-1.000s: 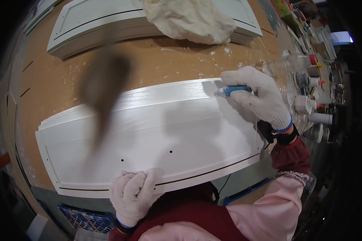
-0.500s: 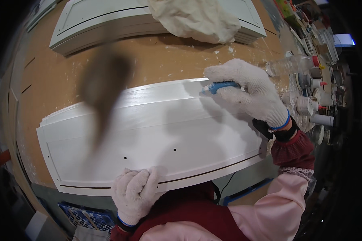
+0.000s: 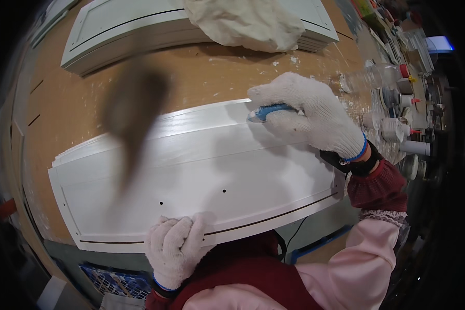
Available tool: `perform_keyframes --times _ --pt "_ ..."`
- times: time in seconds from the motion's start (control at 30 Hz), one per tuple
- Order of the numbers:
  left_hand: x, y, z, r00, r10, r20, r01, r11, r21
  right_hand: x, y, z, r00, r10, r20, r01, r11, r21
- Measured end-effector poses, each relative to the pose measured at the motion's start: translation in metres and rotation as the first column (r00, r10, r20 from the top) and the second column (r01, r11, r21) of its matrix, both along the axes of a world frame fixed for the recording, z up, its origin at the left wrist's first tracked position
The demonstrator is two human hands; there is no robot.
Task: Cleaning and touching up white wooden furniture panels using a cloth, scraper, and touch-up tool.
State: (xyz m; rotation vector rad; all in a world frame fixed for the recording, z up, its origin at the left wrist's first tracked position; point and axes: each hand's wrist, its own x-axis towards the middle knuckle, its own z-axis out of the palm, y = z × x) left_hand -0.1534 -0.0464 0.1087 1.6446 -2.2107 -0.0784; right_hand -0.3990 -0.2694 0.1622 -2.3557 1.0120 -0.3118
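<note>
A white panel with a grooved strip and two small dark holes lies before me on the brown table, on top of at least one more white piece. My left hand, in a white knitted glove, is curled over its near edge, gripping it with the fingers on top; the thumb is hidden. My right hand, gloved alike, is over the panel's far right part. Its fingers are closed around a small blue object with a paler tip near the far strip. What kind it is, I cannot tell.
A stack of white panels stands at the far side, with a cream cloth draped over it. Clear bottles, white containers and other items crowd the right. A blue crate sits below left. A dark blur covers part of the view.
My right hand has moved slightly left with the blue object along the panel's far side. My left hand stays at the near edge.
</note>
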Motion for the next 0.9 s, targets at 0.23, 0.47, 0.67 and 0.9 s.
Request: perform_keyframes --times 0.23,0.47,0.67,0.9 --pt "0.0 0.0 0.001 1.0 -0.011 0.009 0.011 1.0 0.017 -0.013 0.003 0.003 0.996 -0.084 0.008 0.084 0.995 0.05" --pt "0.001 0.002 0.002 1.0 -0.008 -0.009 0.008 1.0 0.023 -0.011 0.003 -0.001 0.999 -0.046 0.021 0.046 0.999 0.026" --pt "-0.001 0.003 0.0 1.0 0.006 -0.002 -0.006 1.0 0.006 -0.019 0.004 0.002 0.991 -0.123 0.043 0.119 0.99 0.075" --pt "0.0 -0.001 -0.001 0.999 0.004 -0.037 -0.003 1.0 0.015 -0.032 0.003 0.007 0.991 -0.115 -0.062 0.118 0.992 0.054"
